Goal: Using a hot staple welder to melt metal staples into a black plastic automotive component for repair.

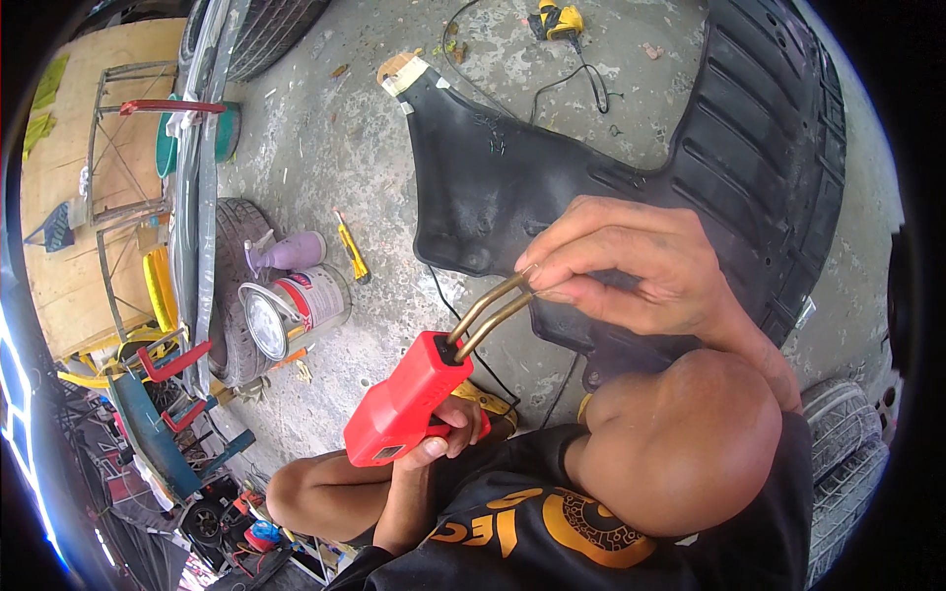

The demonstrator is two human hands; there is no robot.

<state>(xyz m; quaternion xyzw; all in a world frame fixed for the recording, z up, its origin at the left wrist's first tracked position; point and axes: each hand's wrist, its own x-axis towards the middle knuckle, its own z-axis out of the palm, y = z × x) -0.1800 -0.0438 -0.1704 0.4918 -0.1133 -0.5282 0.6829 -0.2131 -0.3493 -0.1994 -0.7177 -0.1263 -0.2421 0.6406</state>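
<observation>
My left hand (pixel 451 431) is closed around the handle of a red plastic welding gun (pixel 404 399), which points up and to the right. Two brass-coloured prongs (pixel 491 315) stick out of its nose. At their tips, the thumb and fingers of my right hand (pixel 631 266) are pinched together. Whatever lies between those fingertips is too small to make out. Beyond my hands, a large black ribbed plastic car panel (pixel 532 197) lies on the floor. Small wire-like marks show on its surface, and tape covers its far left tip.
To the left stand a paint can (pixel 313 300), a purple spray bottle (pixel 296 251) and a tyre (pixel 235 295). A yellow utility knife (pixel 352 253) lies on the concrete floor (pixel 384 315). Farther off sits a yellow power tool (pixel 557 22) with its cord. More tyres (pixel 845 473) are at the right.
</observation>
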